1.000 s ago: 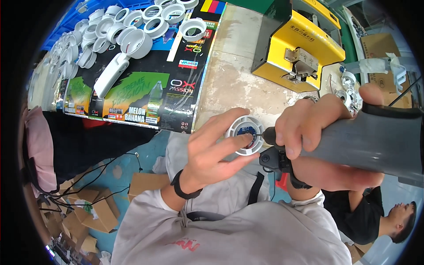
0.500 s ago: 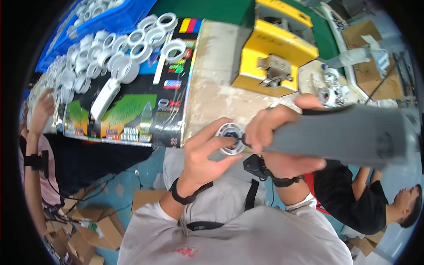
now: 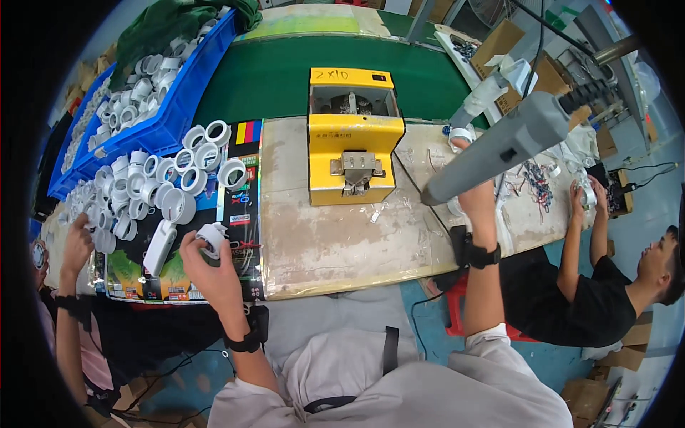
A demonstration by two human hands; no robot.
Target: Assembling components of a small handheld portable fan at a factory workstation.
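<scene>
My left hand [image 3: 210, 267] is closed around a white plastic ring-shaped part [image 3: 212, 239], low over the printed black sheet [image 3: 246, 267] at the left. Just left of it lies a white oblong piece [image 3: 160, 247], near the front of a heap of white rings [image 3: 153, 182]. A grey electric screwdriver [image 3: 499, 146] slants across the right side, its cord end up. Beneath it is my right hand [image 3: 477, 203], most of its fingers hidden by the tool. A fingertip shows beyond the screwdriver, beside a white collar [image 3: 462, 134]; whether the hand grips anything cannot be seen.
A yellow screw feeder [image 3: 353, 143] stands mid-table. Blue bins [image 3: 168, 118] of white rings are at far left, a green mat [image 3: 278, 75] behind. Wires [image 3: 536, 185] and small parts lie at right. Co-workers' hands [image 3: 77, 246] work on both sides.
My hands have moved apart: the left with the white part toward the ring heap, the right out to the right. The screwdriver has swung up and away from the part.
</scene>
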